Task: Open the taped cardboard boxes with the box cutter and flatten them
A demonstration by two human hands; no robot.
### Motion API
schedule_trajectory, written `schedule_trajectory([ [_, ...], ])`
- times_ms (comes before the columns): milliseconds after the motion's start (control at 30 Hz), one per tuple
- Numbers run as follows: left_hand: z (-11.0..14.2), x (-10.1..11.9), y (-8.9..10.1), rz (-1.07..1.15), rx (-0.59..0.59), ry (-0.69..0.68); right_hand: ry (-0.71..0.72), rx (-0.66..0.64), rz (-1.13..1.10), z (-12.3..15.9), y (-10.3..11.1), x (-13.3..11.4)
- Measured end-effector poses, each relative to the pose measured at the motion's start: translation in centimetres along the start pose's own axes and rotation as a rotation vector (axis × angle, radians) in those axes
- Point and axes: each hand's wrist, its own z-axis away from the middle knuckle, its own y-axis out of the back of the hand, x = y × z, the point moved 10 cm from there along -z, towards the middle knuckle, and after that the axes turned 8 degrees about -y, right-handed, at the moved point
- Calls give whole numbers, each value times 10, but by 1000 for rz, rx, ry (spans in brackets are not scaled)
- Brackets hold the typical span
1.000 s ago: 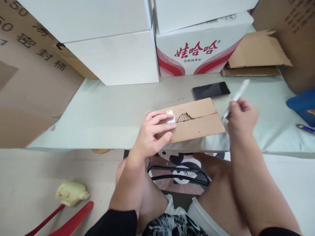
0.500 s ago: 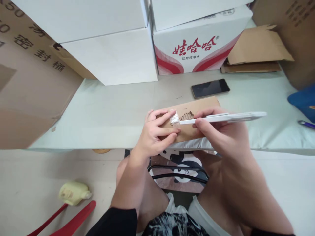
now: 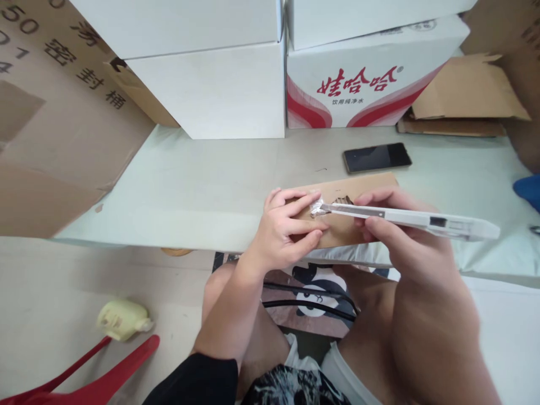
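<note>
Pale green cloth [image 3: 211,185] lay beneath the flat brown cardboard box [image 3: 363,183]. My left hand [image 3: 284,230] steadied it, fingers splayed; my right hand [image 3: 417,247] gripped a white utility knife [image 3: 405,217], blade at crinkled clear tape [image 3: 316,208] (cutting step, I judged). Next stroke needed fingertips clear.

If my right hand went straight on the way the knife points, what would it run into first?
The knife would likely meet the shiny clear tape first, then the left hand, whose fingers lie just beyond. Depth at the tip is unclear.
</note>
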Motion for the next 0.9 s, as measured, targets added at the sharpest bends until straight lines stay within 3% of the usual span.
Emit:
schedule_trajectory([
  [233, 1, 1, 0, -17, 18, -18, 156, -80, 42, 2, -2, -13],
  [333, 1, 0, 0, -19, 21, -18, 179, -21, -30, 0, 2, -12],
  [500, 2, 0, 0, -14, 34, -21, 81, 123, -400, -5, 22, 8],
  [600, 1, 0, 0, -13, 26, -19, 59, 172, -473, -5, 28, 11],
  [733, 1, 0, 0, -19, 11, -24, -9, 98, -422, -4, 18, 13],
  [900, 2, 0, -1, -21, -8, -36, 15, 25, -125, 2, 10, 4],
])
